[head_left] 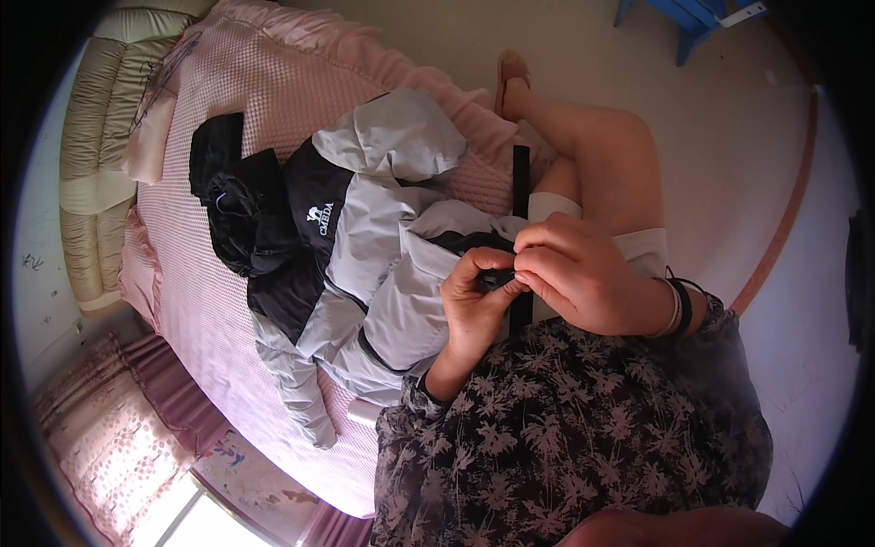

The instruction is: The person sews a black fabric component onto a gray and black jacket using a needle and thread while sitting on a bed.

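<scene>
A light grey and black puffer jacket lies spread over the bed, its lower part reaching my lap. It has a black hood and a white logo with lettering on the chest. My left hand pinches a small black piece between thumb and fingers. My right hand meets it there, its fingertips closed on the same piece. The hands hide most of that piece, so I cannot tell what it is or whether it joins the jacket. A black strip lies beneath the hands, across my lap.
The bed's pink quilted cover has a ruffled edge. A padded headboard stands at left, with a tangled dark wire near it. A whitish cylindrical object lies beside the jacket. Blue furniture stands on the floor, top right.
</scene>
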{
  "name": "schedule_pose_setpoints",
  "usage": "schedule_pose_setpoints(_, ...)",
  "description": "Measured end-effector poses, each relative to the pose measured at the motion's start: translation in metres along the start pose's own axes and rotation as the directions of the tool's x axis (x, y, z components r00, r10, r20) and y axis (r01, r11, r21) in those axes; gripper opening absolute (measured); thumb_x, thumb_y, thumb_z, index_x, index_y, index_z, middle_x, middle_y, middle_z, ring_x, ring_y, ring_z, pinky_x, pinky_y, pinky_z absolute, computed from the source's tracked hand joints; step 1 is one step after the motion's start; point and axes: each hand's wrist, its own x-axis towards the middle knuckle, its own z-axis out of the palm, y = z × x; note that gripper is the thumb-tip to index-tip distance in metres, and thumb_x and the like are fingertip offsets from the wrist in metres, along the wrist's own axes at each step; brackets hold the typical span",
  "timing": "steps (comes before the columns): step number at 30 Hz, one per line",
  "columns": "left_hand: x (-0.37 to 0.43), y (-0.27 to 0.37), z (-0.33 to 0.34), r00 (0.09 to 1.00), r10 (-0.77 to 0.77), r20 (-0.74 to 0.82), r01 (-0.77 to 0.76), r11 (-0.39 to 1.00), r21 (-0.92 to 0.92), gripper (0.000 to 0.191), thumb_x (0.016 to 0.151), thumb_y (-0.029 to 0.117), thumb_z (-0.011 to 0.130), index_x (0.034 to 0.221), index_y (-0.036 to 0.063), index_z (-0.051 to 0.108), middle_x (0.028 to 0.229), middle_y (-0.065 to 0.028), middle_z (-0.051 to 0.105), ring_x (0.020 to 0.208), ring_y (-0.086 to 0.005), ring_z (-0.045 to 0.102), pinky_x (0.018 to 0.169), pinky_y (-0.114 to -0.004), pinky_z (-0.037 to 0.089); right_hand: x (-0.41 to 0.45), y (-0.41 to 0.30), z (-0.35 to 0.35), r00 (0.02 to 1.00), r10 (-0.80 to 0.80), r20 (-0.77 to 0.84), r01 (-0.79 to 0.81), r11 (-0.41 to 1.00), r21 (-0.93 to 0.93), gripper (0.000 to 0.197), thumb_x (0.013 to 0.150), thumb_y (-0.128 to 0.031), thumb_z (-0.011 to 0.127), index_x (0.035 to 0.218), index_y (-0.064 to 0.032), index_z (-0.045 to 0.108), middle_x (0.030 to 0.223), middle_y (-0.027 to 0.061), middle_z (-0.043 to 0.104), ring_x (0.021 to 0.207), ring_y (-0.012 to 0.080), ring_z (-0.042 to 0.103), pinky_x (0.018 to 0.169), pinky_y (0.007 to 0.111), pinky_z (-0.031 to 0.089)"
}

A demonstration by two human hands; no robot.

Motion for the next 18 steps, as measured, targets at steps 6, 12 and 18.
schedule_pose_setpoints(6,0.0,-0.005,-0.002,0.999,0.006,0.054,-0.002,0.997,-0.077,0.019,0.074,-0.005,0.067,0.088,-0.0002,0.055,0.082,-0.0023,0.059,0.074,-0.0074,0.054,0.068,-0.021,0.046,-0.001,-0.005,-0.011,0.988,-0.152,-0.026,0.153,0.987,0.051,0.01,0.073,0.0,0.059,0.079,-0.0011,0.051,0.081,0.009,0.054,0.071,0.0214,0.054,0.06,0.031,0.044)
schedule_pose_setpoints(12,0.003,0.007,0.001,0.99,-0.135,0.039,0.139,0.98,-0.144,0.01,0.081,-0.001,0.061,0.09,-0.0031,0.057,0.08,-0.0053,0.06,0.065,-0.0091,0.057,0.062,-0.021,0.047,-0.004,-0.002,-0.023,0.924,0.124,-0.363,0.086,0.855,0.511,0.013,0.095,-0.013,0.035,0.093,-0.0016,0.041,0.066,0.0082,0.055,0.058,0.0167,0.051,0.066,0.034,0.048)
schedule_pose_setpoints(18,0.004,0.006,-0.004,0.992,-0.116,0.039,0.12,0.986,-0.116,0.02,0.087,0.015,0.058,0.087,-0.0043,0.057,0.074,-0.0094,0.06,0.061,-0.0126,0.057,0.058,-0.023,0.046,-0.007,0.016,-0.085,0.856,0.248,-0.453,0.265,0.542,0.797,0.018,0.096,-0.013,0.031,0.102,0.0005,0.042,0.053,-0.0014,0.037,0.047,0.008,0.033,0.048,0.02,0.035)
